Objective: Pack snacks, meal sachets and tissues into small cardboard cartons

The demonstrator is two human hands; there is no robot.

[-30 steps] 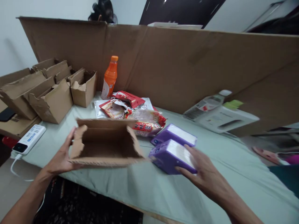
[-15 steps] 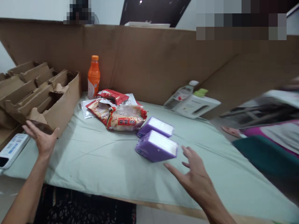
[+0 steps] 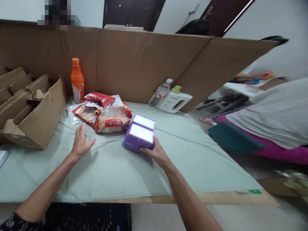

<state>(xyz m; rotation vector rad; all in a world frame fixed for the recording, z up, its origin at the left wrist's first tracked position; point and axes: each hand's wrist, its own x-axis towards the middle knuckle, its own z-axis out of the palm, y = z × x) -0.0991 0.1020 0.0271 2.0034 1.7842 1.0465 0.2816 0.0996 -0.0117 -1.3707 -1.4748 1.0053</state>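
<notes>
Two purple tissue packs with white tops lie side by side and touching on the cloth. My right hand (image 3: 156, 150) grips the nearer tissue pack (image 3: 141, 134) at its right end, thumb across the front and fingers partly hidden behind it. Behind it is the farther tissue pack (image 3: 144, 122). My left hand (image 3: 81, 142) hovers open over the cloth, fingers apart and holding nothing. Just beyond it lie a clear-and-red snack bag (image 3: 114, 120) and a crumpled heap of red and white packets (image 3: 98, 99).
A divided cardboard box (image 3: 45, 118) stands at the left. An orange bottle (image 3: 77, 80) is upright near the cardboard wall (image 3: 134, 64). A clear bottle (image 3: 161, 93) and a white jug (image 3: 174, 101) lean at the back right. Another person (image 3: 276, 115) is at the right.
My right hand has closed on the nearer tissue pack, and the two packs now sit squarely together. My left hand has left the cardboard box and moved right. The view has turned right.
</notes>
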